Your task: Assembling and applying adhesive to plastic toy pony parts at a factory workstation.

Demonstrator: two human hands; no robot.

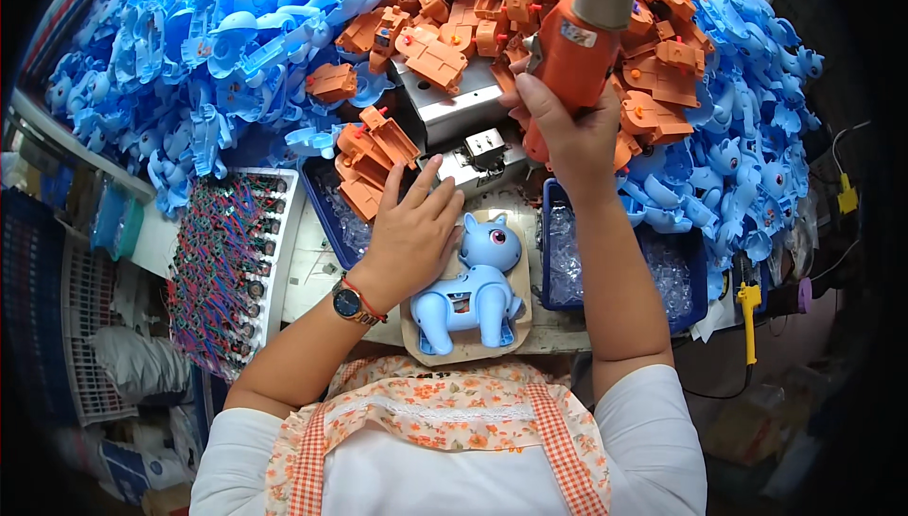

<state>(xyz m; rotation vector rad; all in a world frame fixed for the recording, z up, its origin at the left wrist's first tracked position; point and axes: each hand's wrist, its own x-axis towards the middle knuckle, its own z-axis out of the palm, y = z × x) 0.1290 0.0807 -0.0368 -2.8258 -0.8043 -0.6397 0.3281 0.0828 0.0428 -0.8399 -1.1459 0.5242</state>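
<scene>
A blue toy animal (pixel 473 298), assembled into a body with head and legs, lies on a tan pad (pixel 520 341) in front of me. It has an opening in its side. My left hand (pixel 411 232) is spread open just left of the toy's head, fingertips reaching toward a silver metal block (pixel 454 171). My right hand (pixel 572 133) is raised above the bench and wrapped round an orange electric screwdriver (pixel 572 48) with a pale grey top. The tool's lower tip is mostly hidden behind the hand.
Blue plastic shells (pixel 227 52) heap up at left, with more blue parts (pixel 728 157) at right. Orange housings (pixel 430 57) pile between them. Blue bins (pixel 550 275) hold small clear pieces. A white tray (pixel 284 261) carries wired components; a yellow-handled soldering iron (pixel 749 313) hangs at right.
</scene>
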